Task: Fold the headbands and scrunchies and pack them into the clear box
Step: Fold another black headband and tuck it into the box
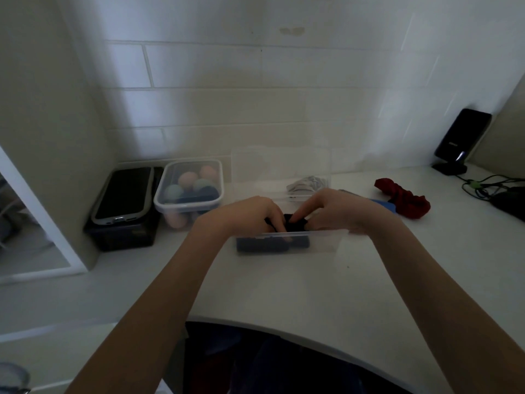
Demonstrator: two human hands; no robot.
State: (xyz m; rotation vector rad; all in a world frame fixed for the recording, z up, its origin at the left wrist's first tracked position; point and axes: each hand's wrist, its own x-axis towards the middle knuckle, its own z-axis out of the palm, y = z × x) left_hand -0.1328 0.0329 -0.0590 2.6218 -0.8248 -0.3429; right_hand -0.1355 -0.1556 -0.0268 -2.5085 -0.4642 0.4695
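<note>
a person's two bare arms reach forward over a white table (284, 285) set against a white tiled wall. both hands meet inside an open clear box (324, 243) near the middle of the table. the left hand (252, 213) and the right hand (332, 210) have their fingers curled down and pinched on a small black fabric item (294, 221), pressing it into the box from both sides. a dark blue folded piece (272, 244) lies along the box's near wall, under the hands. a pale grey item (308, 183) sits at the far end of the box. a red scrunchie (403, 199) lies on the table to the right, outside the box, with something blue (382, 204) just beside it. to the left stands a lidded clear tub of pastel sponges (189, 186) and a black case (125, 203).
</note>
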